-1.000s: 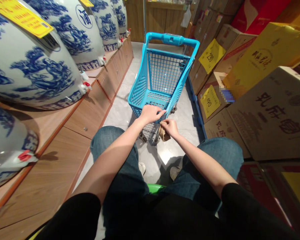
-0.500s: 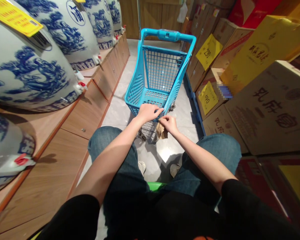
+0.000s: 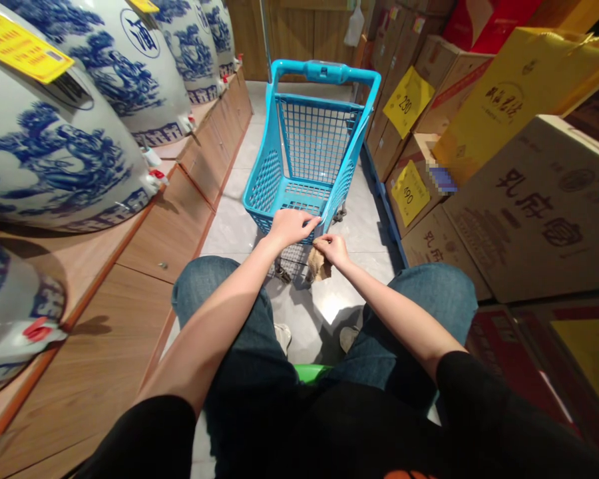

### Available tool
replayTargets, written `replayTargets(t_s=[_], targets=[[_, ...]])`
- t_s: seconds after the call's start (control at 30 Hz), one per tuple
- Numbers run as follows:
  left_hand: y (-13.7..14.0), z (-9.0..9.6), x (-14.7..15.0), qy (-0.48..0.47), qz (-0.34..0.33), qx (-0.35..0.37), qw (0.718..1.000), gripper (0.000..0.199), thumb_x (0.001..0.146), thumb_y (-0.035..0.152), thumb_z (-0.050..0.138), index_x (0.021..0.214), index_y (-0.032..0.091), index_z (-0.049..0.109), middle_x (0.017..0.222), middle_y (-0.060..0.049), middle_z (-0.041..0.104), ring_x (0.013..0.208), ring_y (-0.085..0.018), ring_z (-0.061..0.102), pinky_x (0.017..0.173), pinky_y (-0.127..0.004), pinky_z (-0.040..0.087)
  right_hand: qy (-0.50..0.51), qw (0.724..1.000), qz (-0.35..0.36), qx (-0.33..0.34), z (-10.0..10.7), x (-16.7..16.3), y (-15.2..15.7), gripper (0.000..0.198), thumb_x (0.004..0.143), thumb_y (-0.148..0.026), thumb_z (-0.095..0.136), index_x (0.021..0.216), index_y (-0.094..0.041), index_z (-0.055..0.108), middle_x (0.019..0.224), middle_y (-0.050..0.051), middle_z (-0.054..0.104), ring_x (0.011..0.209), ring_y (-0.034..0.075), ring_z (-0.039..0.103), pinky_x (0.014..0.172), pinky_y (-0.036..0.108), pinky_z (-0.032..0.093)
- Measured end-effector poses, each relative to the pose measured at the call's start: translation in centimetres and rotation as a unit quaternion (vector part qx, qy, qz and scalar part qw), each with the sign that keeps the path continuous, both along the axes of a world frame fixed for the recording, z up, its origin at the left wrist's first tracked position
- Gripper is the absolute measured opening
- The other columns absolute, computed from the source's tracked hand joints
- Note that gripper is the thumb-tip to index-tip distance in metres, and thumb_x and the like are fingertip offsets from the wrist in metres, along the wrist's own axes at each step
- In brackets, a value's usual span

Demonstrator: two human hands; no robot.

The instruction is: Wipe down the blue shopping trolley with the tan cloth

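Head view: nearest the camera are black sleeves (image 3: 154,439) and two denim knees (image 3: 204,293), with a green surface (image 3: 309,373) showing between the thighs. Pale shoes (image 3: 282,338) stand on the tiled floor (image 3: 232,233). The right hand (image 3: 332,249) is clamped, thumb against fingers, on a crumpled brown scrap (image 3: 320,264), which hangs just outside and below the near right corner of a blue shopping cart (image 3: 264,178). The left hand (image 3: 290,227) lies over the cart's near rim, fingers towards that same corner; whether it grips the rim cannot be told. The hands are near each other but apart.

To the left, a wooden cabinet (image 3: 117,329) carries blue-and-white jars (image 3: 67,150), with red-handled taps (image 3: 37,329) along its aisle edge. To the right, a large printed carton (image 3: 534,213) stands near a yellow bag (image 3: 514,100). Beyond it, yellow price cards marked 490 (image 3: 410,194) and 230 (image 3: 408,101) are displayed on stacked boxes. The cart's handle (image 3: 324,72) spans its far end. Behind, a white plastic bag (image 3: 354,26) hangs before wood panelling (image 3: 292,32).
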State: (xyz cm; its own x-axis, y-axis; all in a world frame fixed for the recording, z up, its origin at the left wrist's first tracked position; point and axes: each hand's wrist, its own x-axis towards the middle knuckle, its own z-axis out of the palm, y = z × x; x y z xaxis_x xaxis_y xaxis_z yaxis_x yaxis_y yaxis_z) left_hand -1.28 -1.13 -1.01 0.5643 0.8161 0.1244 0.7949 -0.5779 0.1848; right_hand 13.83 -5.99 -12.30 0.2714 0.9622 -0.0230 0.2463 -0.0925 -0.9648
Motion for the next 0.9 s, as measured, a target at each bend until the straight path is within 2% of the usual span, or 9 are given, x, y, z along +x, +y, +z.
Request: replayTargets(t_s=[0.1,0.27,0.37,0.5,0.6,0.77,0.83,0.9], targets=[[0.0,-0.1,-0.1,-0.002,-0.001,0.004,1.000,0.050,0.109,0.054,0.045,0.109,0.029,0.088,0.107,-0.008,0.086,0.106,-0.030,0.078,0.076,-0.035,0.046,0.005,1.000,-0.003,0.018,1.0,0.2,0.0,0.013,0.069,-0.031,0.071,0.071,-0.018,0.074,0.071,0.002,0.075,0.070,0.020,0.066,0.070,0.032,0.054],[0.0,-0.1,0.2,-0.004,-0.003,0.002,1.000,0.051,0.109,0.054,0.045,0.108,0.027,0.088,0.108,-0.008,0.086,0.108,-0.030,0.078,0.075,-0.035,0.045,-0.003,0.993,0.015,0.114,2.6,0.7,-0.3,0.023,0.077,-0.040,0.069,0.079,-0.018,0.075,0.079,0.004,0.077,0.078,0.022,0.068,0.075,0.032,0.056],[0.0,-0.1,0.2,-0.003,0.000,0.005,1.000,0.051,0.109,0.054,0.045,0.108,0.026,0.088,0.107,-0.008,0.086,0.108,-0.030,0.078,0.076,-0.035,0.045,-0.002,0.998,0.012,0.067,2.2,0.6,-0.3,0.019,0.072,-0.037,0.070,0.075,-0.019,0.073,0.077,0.003,0.076,0.076,0.020,0.068,0.073,0.031,0.055],[-0.2,0.1,0.2,0.009,-0.001,0.005,1.000,0.049,0.110,0.052,0.046,0.109,0.026,0.087,0.110,-0.008,0.085,0.108,-0.030,0.078,0.076,-0.035,0.044,-0.009,1.000,0.018,-0.007,1.7,0.6,0.0,0.015,0.064,-0.033,0.073,0.064,-0.019,0.069,0.063,0.001,0.070,0.064,0.019,0.063,0.064,0.030,0.051],[-0.2,0.2,0.2,0.013,-0.002,0.001,1.000,0.048,0.110,0.052,0.046,0.109,0.027,0.087,0.111,-0.008,0.085,0.109,-0.030,0.078,0.075,-0.035,0.044,-0.009,1.000,0.018,0.000,2.5,0.9,0.1,0.016,0.066,-0.034,0.073,0.067,-0.018,0.072,0.066,0.002,0.072,0.067,0.021,0.065,0.066,0.032,0.052],[-0.2,0.2,0.3,0.008,-0.007,0.000,1.000,0.049,0.110,0.051,0.046,0.110,0.026,0.087,0.111,-0.008,0.085,0.108,-0.030,0.078,0.075,-0.035,0.043,0.003,0.997,0.004,0.073,3.2,0.9,-0.2,0.023,0.073,-0.040,0.073,0.081,-0.018,0.075,0.086,0.005,0.079,0.084,0.023,0.071,0.080,0.034,0.057],[-0.2,0.1,0.3,0.005,-0.011,0.003,1.000,0.048,0.110,0.051,0.046,0.110,0.026,0.087,0.111,-0.008,0.085,0.108,-0.030,0.078,0.076,-0.035,0.044,0.009,0.999,0.003,0.040,2.5,0.6,-0.2,0.018,0.072,-0.036,0.072,0.078,-0.019,0.073,0.084,0.004,0.078,0.082,0.022,0.070,0.079,0.033,0.056],[-0.1,0.1,0.2,0.004,-0.012,0.006,1.000,0.048,0.110,0.051,0.046,0.110,0.025,0.087,0.109,-0.009,0.085,0.108,-0.029,0.078,0.076,-0.034,0.044,0.009,1.000,0.011,-0.017,1.7,0.4,-0.1,0.012,0.067,-0.030,0.072,0.069,-0.019,0.070,0.073,0.002,0.074,0.072,0.020,0.066,0.072,0.032,0.054]])
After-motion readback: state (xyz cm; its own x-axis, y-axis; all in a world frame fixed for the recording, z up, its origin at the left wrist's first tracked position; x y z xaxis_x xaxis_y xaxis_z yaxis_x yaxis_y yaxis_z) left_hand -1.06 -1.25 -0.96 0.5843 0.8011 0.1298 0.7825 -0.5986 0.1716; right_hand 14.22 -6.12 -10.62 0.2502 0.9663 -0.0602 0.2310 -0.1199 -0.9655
